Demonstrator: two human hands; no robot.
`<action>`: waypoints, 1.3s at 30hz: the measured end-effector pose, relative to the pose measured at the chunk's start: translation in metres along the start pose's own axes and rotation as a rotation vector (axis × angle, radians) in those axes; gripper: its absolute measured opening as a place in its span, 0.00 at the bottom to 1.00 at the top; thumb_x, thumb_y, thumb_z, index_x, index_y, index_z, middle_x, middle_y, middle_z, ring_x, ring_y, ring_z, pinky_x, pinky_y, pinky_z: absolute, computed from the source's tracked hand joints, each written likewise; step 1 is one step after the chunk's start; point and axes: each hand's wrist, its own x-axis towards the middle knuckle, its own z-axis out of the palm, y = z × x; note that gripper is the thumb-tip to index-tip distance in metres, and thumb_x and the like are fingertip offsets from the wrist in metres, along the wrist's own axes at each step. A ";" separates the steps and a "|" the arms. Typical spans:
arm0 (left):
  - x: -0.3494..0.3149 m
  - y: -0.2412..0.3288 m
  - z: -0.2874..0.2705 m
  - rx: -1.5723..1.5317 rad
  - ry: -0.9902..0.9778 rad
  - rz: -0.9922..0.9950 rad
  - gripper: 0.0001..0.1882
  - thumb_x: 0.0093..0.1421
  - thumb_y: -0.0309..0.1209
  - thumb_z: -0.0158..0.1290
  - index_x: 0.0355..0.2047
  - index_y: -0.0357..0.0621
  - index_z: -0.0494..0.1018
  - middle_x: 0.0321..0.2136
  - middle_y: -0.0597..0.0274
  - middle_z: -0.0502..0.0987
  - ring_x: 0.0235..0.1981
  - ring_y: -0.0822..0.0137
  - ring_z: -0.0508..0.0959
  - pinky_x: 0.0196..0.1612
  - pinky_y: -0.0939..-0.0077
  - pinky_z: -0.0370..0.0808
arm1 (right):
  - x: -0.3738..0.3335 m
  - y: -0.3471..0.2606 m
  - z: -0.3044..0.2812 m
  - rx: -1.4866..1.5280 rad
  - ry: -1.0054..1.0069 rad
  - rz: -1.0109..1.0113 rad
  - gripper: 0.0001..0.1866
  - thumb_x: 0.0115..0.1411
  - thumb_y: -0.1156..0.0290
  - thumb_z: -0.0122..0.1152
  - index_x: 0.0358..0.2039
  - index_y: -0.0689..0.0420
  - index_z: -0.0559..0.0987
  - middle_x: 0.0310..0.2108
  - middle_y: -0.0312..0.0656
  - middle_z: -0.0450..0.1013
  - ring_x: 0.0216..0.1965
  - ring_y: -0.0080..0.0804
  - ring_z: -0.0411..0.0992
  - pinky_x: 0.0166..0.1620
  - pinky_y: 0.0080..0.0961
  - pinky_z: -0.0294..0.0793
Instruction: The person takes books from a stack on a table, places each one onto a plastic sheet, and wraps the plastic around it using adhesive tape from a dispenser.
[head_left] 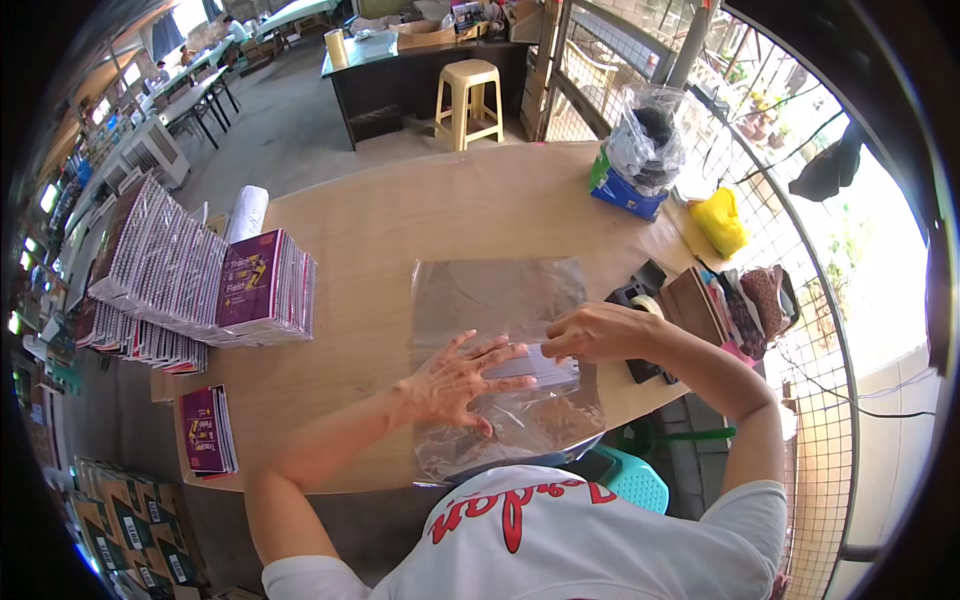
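A clear plastic sheet [480, 290] lies on the wooden table [360, 220] in front of me. On it, near the middle, is a flat white bundle or paper [545, 370], partly covered by my left hand [462, 380]. That hand presses down flat with its fingers spread. At the bundle's upper right corner, my right hand [592, 332] is closed in a pinch. What its fingertips hold is too small to make out. Just beyond the right wrist stands a black tape dispenser [632, 290] with a pale tape roll [648, 306], partly hidden by the forearm.
Tall stacks of purple-covered notebooks [250, 285] stand on the left, with a smaller pile [207, 430] near the front edge. A blue-green box [625, 190] holding plastic bags sits far right, beside a yellow bag [720, 222]. Wire mesh [800, 250] borders the right side.
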 end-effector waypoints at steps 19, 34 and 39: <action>0.003 -0.003 0.001 0.015 -0.030 -0.052 0.44 0.40 0.63 0.64 0.60 0.74 0.68 0.69 0.54 0.53 0.72 0.49 0.48 0.68 0.32 0.44 | 0.031 0.011 0.084 0.278 0.702 0.123 0.10 0.38 0.72 0.71 0.25 0.43 0.86 0.64 0.48 0.59 0.66 0.53 0.58 0.60 0.47 0.67; -0.033 0.048 0.066 -0.026 0.606 -0.106 0.38 0.58 0.66 0.48 0.63 0.61 0.67 0.70 0.55 0.51 0.72 0.51 0.46 0.65 0.28 0.24 | 0.037 0.018 0.077 0.326 0.457 0.514 0.68 0.35 0.49 0.80 0.72 0.47 0.47 0.57 0.52 0.64 0.45 0.48 0.71 0.47 0.38 0.74; -0.009 0.003 0.038 -0.148 0.489 -0.212 0.43 0.53 0.77 0.35 0.61 0.72 0.68 0.71 0.67 0.51 0.71 0.51 0.47 0.64 0.27 0.24 | 0.046 0.017 0.079 0.328 0.474 0.518 0.65 0.40 0.45 0.78 0.72 0.47 0.46 0.55 0.57 0.65 0.55 0.58 0.68 0.57 0.49 0.69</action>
